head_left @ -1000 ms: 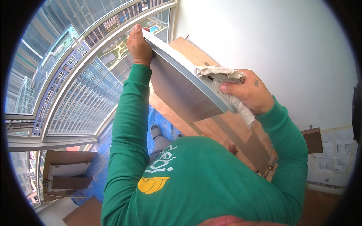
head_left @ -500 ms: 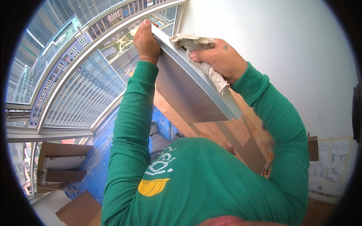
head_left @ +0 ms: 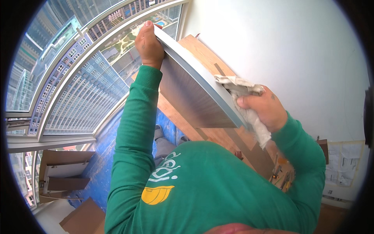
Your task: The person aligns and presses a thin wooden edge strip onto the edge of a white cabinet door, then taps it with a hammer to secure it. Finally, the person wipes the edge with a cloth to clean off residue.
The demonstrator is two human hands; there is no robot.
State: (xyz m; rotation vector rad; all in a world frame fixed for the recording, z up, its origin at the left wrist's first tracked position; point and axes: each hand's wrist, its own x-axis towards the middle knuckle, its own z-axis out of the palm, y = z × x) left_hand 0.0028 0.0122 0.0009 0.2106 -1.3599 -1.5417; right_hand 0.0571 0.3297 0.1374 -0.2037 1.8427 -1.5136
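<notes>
A wood-grain panel (head_left: 191, 97) with a pale edge stands tilted in front of me. Wrapped over its far upper corner, my left hand (head_left: 150, 46) grips the panel, thumb up. My right hand (head_left: 265, 109) is closed on a crumpled cream cloth (head_left: 249, 111), which lies against the pale edge near the panel's near right end. The fingers of the right hand are partly hidden behind the cloth.
Beneath the panel is a wooden surface (head_left: 210, 136), with several hand tools (head_left: 281, 175) at its right. Blue sheeting (head_left: 103, 156) covers the floor at left, beside cardboard (head_left: 64, 163). Large windows (head_left: 89, 78) line the left; a white wall (head_left: 288, 50) rises at right.
My right hand and the cloth have slid along the panel's edge toward the near right end. The left hand keeps its hold on the corner, shifted very slightly left.
</notes>
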